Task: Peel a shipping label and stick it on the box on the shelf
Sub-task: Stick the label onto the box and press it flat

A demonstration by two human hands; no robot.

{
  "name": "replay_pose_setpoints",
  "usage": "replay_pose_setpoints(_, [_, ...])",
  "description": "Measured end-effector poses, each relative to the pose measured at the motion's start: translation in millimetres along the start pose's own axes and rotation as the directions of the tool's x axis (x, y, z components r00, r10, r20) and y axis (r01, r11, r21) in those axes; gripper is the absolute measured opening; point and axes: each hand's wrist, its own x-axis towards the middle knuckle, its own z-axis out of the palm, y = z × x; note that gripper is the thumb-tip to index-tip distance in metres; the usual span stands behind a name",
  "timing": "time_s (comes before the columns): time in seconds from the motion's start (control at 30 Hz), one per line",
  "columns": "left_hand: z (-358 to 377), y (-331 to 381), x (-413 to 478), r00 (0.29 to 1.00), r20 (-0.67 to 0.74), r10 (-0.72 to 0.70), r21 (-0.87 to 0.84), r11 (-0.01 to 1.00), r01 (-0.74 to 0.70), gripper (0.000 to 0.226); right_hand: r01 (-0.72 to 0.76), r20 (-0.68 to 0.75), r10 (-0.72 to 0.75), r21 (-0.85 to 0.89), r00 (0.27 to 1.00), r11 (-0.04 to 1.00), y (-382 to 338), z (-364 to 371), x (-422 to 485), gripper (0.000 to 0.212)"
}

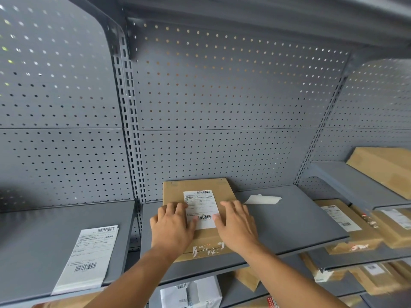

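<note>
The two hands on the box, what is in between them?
In the head view, the white shipping label on the box lies between the left hand and right hand.

Both bare forearms are extended forward and upward from the lower edge of the view; the left hand point(171, 227) is laid flat, palm down, fingers spread and pointed forward; the right hand point(236, 225) is likewise flattened beside it, thumbs turned inward, the two kept slightly apart.
</note>
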Motion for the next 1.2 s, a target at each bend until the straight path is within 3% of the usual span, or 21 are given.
replay_pose_setpoints(0.07, [-0.1,2.9,-0.2,1.000,0.005,-0.002,0.048,0.999,0.002,0.065,-0.006,0.011,0.006,-0.033,1.000,0.999,-5.3,0.5,-2.2,0.069])
replay_pose_setpoints(0.17, [2.4,1.4,-0.3,1.000,0.001,0.001,0.046,0.999,-0.001,0.069,-0.009,0.014,0.009,-0.028,1.000,1.000,-5.1,1.2,-2.1,0.071])
replay_pose_setpoints(0.33, [4.1,-8.1,0.9,1.000,0.003,-0.007,-0.085,0.996,0.007,0.052,-0.009,0.031,0.008,0.059,0.999,0.998,3.3,-1.8,2.2,0.051])
replay_pose_setpoints(0.5, [4.0,-13.5,-0.3,0.999,-0.025,0.021,-0.122,0.992,-0.024,0.034,0.053,-0.014,-0.053,0.021,0.999,0.998,5.4,1.0,-1.0,0.036])
replay_pose_setpoints(0.63, [-9.9,-4.5,12.5,1.000,-0.001,0.000,-0.056,0.998,0.000,0.042,-0.016,-0.039,0.015,-0.040,0.999,0.999,-3.0,-5.3,9.3,0.059])
replay_pose_setpoints(0.83, [-8.3,8.1,26.6,0.996,0.073,-0.049,0.093,0.995,0.042,0.077,-0.050,0.086,0.054,-0.048,0.995,0.998,-11.7,0.1,30.0,0.089])
replay_pose_setpoints(1.0, [-1.8,7.7,26.3,0.996,0.050,-0.074,0.121,0.990,0.068,0.080,-0.022,0.064,0.025,-0.049,0.998,0.999,-8.7,6.7,28.0,0.077])
replay_pose_setpoints(1.2, [-2.0,6.5,24.5,0.997,0.047,-0.058,0.073,0.996,0.055,0.051,-0.030,0.033,0.029,0.031,0.999,0.999,-4.4,7.2,28.4,0.050])
